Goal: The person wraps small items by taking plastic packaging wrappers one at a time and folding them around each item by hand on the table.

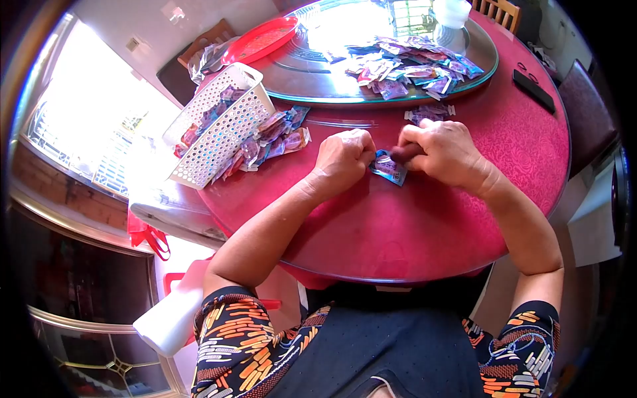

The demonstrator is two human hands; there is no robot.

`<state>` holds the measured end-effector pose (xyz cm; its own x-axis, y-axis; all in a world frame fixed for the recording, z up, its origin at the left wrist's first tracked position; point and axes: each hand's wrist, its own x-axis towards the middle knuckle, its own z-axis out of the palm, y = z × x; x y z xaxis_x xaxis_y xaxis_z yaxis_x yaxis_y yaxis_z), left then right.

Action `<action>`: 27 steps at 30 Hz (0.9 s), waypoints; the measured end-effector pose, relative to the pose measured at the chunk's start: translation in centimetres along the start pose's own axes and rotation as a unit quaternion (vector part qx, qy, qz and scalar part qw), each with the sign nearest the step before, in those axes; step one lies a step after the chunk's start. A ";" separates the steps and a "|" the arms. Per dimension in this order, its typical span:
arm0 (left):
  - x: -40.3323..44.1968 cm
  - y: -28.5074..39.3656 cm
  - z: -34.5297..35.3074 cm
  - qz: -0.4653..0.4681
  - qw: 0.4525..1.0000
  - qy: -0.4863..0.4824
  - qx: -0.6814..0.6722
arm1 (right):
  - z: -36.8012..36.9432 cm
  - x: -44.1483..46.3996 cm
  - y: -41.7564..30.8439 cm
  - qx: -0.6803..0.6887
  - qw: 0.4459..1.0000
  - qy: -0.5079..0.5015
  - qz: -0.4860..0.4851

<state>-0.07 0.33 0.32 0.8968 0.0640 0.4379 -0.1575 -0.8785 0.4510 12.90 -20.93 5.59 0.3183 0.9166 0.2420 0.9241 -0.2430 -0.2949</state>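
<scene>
Between my two hands lies a small blue and purple packet (390,170) on the red table (391,245). My left hand (344,158) is closed at the packet's left side, its fingers curled; what it pinches, if anything, is too small to make out. Fingers of my right hand (441,151) are also pressed together, just right of and over the packet's upper edge, and whatever is in them cannot be made out. Just beyond my right hand is another purple packet (430,113).
A white perforated basket (229,126) holding packets leans at the left, with loose packets (272,136) beside it. A round glass turntable (318,89) bears a packet pile (411,66) and a red tray (262,41). A black phone (533,91) lies at the right.
</scene>
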 end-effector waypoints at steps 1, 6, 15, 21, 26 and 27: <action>0.0 0.2 -0.2 -0.004 1.000 -0.001 0.008 | 0.6 0.0 -0.2 0.020 0.999 0.037 -0.025; 0.1 0.2 -0.3 -0.052 0.998 -0.021 -0.018 | 1.6 -0.4 -1.5 -0.002 0.990 -0.016 -0.137; 0.5 0.2 -1.3 -0.127 0.981 -0.055 -0.138 | -2.9 0.2 0.9 0.232 0.949 -0.211 0.045; 1.0 -1.1 -5.5 -0.141 0.977 0.053 -0.152 | -3.2 0.2 3.2 0.323 0.918 -0.223 0.065; 0.5 -5.5 -10.0 -0.212 0.930 0.263 -0.148 | -3.8 0.1 2.4 0.285 0.928 -0.226 0.081; 0.3 -6.3 -10.7 -0.236 0.915 0.292 -0.147 | -3.6 0.0 2.5 0.283 0.931 -0.221 0.072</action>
<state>-3.21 10.94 5.96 0.5323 0.7217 0.4424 0.0086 -0.5271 0.8497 15.97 -22.69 8.19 0.1973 0.9588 -0.2044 0.5798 -0.2823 -0.7643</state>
